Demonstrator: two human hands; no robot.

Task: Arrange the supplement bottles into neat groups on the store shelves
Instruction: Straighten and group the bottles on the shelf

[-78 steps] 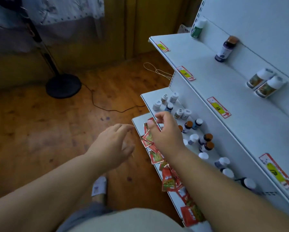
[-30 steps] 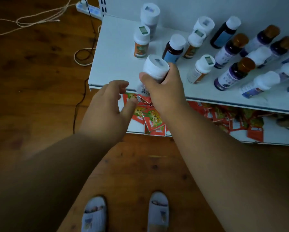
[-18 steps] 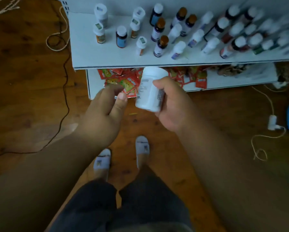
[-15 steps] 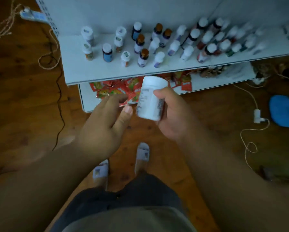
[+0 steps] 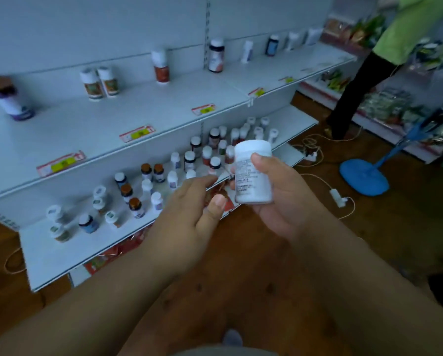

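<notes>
My right hand (image 5: pixel 279 199) grips a white supplement bottle (image 5: pixel 252 173) upright in front of the shelves, its printed label facing me. Just left of it my left hand (image 5: pixel 189 209) hovers with relaxed fingers and holds nothing. Many small bottles (image 5: pixel 148 186) stand crowded on the lower white shelf (image 5: pixel 51 260). On the upper shelf (image 5: pixel 107 119) a few bottles stand spread out: a dark one with a brown cap (image 5: pixel 8 98) at the left, a white-capped pair (image 5: pixel 99 82) and single ones (image 5: pixel 216 56) further right.
Red packets (image 5: pixel 104 258) lie on the bottom shelf. Another person in a green top (image 5: pixel 405 29) stands at the right by a second rack. A blue fan base (image 5: pixel 364 177) and white cables (image 5: pixel 325 183) lie on the wooden floor.
My right hand has lifted the white bottle off the lower shelf and raised it. My view has swung up from the floor to the shelves. My left hand stays beside the bottle.
</notes>
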